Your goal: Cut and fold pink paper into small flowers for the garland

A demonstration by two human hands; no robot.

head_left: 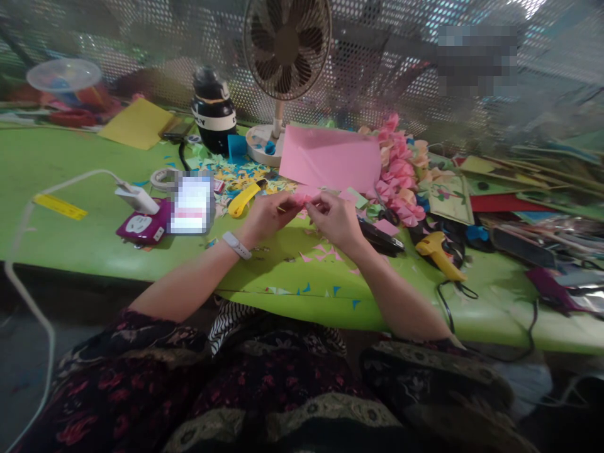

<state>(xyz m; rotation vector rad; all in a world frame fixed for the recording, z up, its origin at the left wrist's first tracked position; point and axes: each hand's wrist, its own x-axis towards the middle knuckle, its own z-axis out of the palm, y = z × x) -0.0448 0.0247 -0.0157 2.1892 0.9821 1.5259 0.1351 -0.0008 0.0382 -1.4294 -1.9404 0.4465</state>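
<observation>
A small piece of pink paper is pinched between both my hands over the green table. My left hand, with a pale band at the wrist, grips its left side; my right hand has thumb and finger closed on its right side. The fingers partly hide the paper's shape. Just behind lies a large pink sheet. Yellow-handled scissors lie left of my left hand, their blades not clearly visible. Beside my right wrist is a black stapler-like tool. A heap of pink paper flowers sits to the right.
A standing fan and a black bottle rise at the back. A lit phone and a purple power socket with a white cable are left. A yellow glue gun lies right. Paper scraps litter the green table.
</observation>
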